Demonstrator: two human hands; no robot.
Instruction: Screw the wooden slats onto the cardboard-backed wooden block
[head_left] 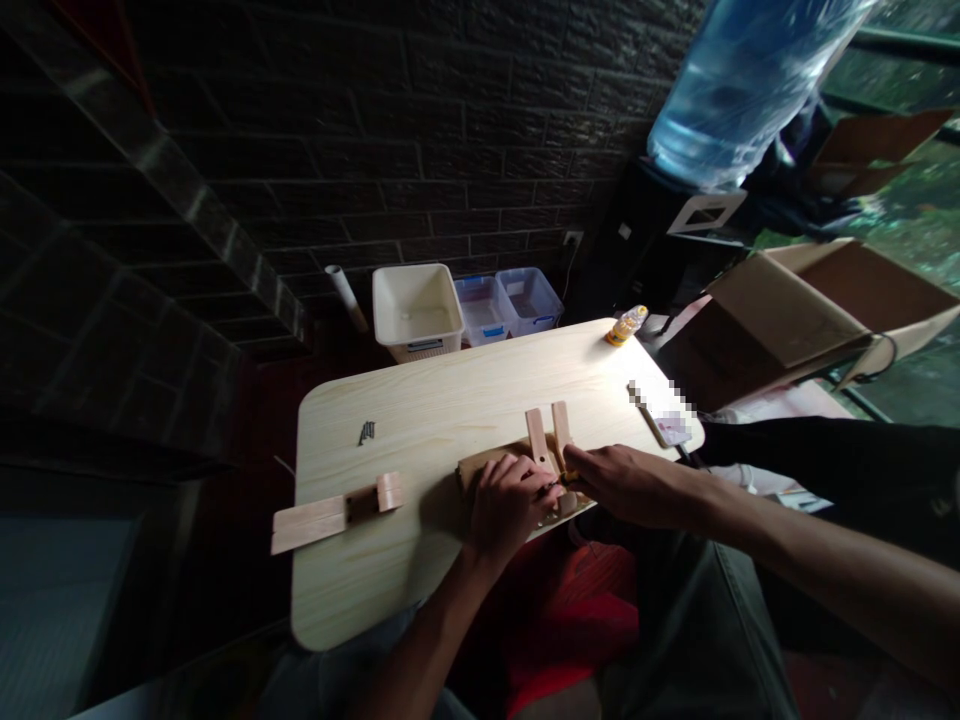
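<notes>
My right hand [611,482] is closed around a small screwdriver with a yellow and black handle [571,478]. Its tip points left, down at a wooden assembly with two upright slats [535,432] near the table's front edge. Curled over the left part of that assembly is my left hand [511,492], its fingertips close to the screwdriver's tip. Those fingers hide the spot where the tip meets the wood. A brown block [471,468] shows beneath and behind my left hand. Dark holes are visible in the nearer slat.
On the pale wooden table [337,590] lie several dark screws [367,432] and another slatted wooden piece [309,524] overhanging the left edge. A yellow-capped bottle [627,326] and a phone-like flat object [664,425] are at the right. Plastic bins [418,310] and a cardboard box [795,300] stand beyond.
</notes>
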